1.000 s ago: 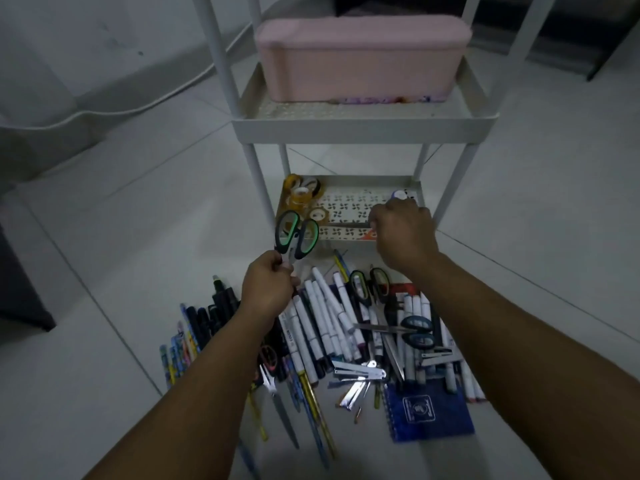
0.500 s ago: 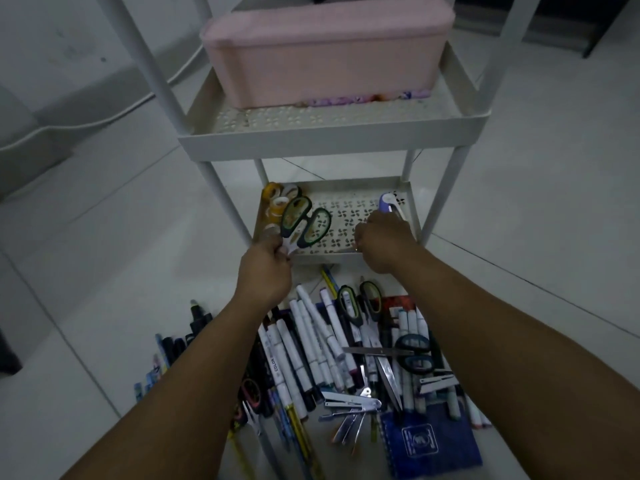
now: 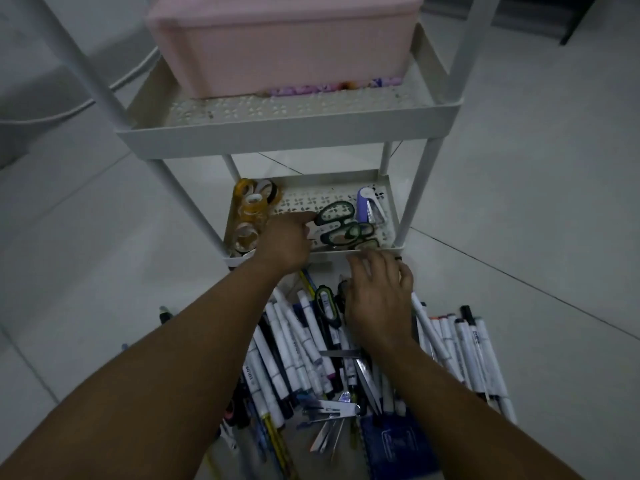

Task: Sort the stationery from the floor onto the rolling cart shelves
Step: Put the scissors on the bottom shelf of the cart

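Head view: white rolling cart (image 3: 287, 136) dead ahead, 2 shelves in shot. Upper shelf carries a pink box (image 3: 280, 39), w/ something floral-purple tucked at its near edge. Lower shelf (image 3: 311, 252) has tape rolls (image 3: 251, 211) stacked along the left side, a purple stapler (image 3: 364, 204) far right, and green-handled scissors (image 3: 337, 225) lying between them, handles overlapping; looks like 2 or more pairs, can't count for sure.

Left hand (image 3: 285, 242) is over the lower shelf's near-left part, index finger stretched out w/ its tip touching a scissor handle, other fingers curled under; it grips nothing I can see. Right hand (image 3: 379, 292) hovers just near of the shelf's front rim, above the floor pile, fingers spread and relaxed, holding nothing.

On the floor (image 3: 86, 271), near side: the unsorted stationery. White markers (image 3: 287, 344) lie in a dense row under and between the arms, more markers fanned out to the right. 1 more pair of green scissors (image 3: 326, 304) sits just left of the right hand. Nearer still, a silver stapler (image 3: 332, 408) and a blue notebook (image 3: 394, 445). Dark pens at far left of the pile, partly hidden by the left arm.
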Tool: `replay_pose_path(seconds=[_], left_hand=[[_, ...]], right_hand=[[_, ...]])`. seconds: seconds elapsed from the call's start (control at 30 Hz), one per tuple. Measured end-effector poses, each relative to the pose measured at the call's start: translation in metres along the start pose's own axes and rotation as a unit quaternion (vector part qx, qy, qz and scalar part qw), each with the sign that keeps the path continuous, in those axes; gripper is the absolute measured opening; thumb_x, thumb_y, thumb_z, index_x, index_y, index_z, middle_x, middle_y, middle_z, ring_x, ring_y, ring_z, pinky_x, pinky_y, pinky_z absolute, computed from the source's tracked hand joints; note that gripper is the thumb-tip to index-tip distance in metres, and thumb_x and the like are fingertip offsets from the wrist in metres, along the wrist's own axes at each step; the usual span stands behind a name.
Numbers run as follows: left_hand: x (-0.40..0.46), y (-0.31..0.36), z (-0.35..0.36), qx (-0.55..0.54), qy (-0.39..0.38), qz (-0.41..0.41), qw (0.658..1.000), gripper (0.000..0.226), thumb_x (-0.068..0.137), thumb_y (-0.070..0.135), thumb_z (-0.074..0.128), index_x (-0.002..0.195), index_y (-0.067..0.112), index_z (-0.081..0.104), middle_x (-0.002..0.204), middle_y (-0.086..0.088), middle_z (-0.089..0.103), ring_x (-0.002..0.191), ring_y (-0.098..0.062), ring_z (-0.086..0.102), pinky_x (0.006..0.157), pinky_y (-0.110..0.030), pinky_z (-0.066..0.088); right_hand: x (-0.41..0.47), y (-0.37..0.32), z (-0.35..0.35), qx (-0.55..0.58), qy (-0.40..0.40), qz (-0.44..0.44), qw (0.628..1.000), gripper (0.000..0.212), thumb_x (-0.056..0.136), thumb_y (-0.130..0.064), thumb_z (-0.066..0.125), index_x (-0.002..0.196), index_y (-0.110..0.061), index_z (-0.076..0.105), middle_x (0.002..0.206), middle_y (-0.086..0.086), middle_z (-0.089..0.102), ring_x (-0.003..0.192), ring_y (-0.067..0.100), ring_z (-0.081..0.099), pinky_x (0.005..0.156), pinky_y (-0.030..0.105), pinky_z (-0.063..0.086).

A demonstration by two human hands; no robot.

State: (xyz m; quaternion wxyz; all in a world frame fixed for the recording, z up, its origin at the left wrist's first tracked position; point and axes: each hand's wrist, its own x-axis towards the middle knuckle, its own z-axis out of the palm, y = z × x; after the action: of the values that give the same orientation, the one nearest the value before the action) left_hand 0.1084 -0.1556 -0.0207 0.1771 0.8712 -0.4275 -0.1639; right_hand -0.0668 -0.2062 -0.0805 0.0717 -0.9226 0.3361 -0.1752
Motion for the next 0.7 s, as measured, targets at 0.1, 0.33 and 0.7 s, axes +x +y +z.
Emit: replay_pose_path(seconds=[0.1, 0.33, 0.7], left_hand=[[0.012, 0.005, 0.007, 0.032, -0.048, 0.022, 0.998, 0.044, 0.097, 0.008, 0.043, 0.140, 0.016, 0.048, 0.141, -0.015, 0.051, 0.124, -0.034, 0.050, 0.096, -0.035, 0.047], [0.023, 0.011, 0.017, 0.078, -0.112, 0.029, 0.990, 0.047, 0.098, 0.010, 0.041, 0.144, 0.016, 0.042, 0.141, -0.016, 0.051, 0.123, -0.035, 0.051, 0.098, -0.038, 0.046], [0.025, 0.026, 0.012, 0.117, -0.170, 0.038, 0.978, 0.049, 0.103, 0.023, 0.033, 0.151, 0.030, 0.025, 0.138, -0.022, 0.045, 0.116, -0.039, 0.049, 0.090, -0.035, 0.041]], right_hand=[[-0.002, 0.007, -0.005, 0.011, -0.010, -0.002, 1.000, 0.044, 0.083, -0.019, 0.044, 0.124, -0.014, 0.058, 0.127, 0.008, 0.054, 0.122, 0.027, 0.046, 0.100, 0.044, 0.033], [-0.004, 0.007, -0.006, 0.027, -0.030, 0.016, 0.999, 0.051, 0.083, -0.025, 0.033, 0.127, -0.013, 0.056, 0.131, 0.009, 0.051, 0.126, 0.027, 0.044, 0.099, 0.045, 0.035], [-0.009, 0.010, 0.000, 0.047, -0.019, 0.038, 0.998, 0.055, 0.075, -0.006, 0.063, 0.129, -0.012, 0.055, 0.128, 0.011, 0.052, 0.117, 0.029, 0.048, 0.094, 0.043, 0.039]])
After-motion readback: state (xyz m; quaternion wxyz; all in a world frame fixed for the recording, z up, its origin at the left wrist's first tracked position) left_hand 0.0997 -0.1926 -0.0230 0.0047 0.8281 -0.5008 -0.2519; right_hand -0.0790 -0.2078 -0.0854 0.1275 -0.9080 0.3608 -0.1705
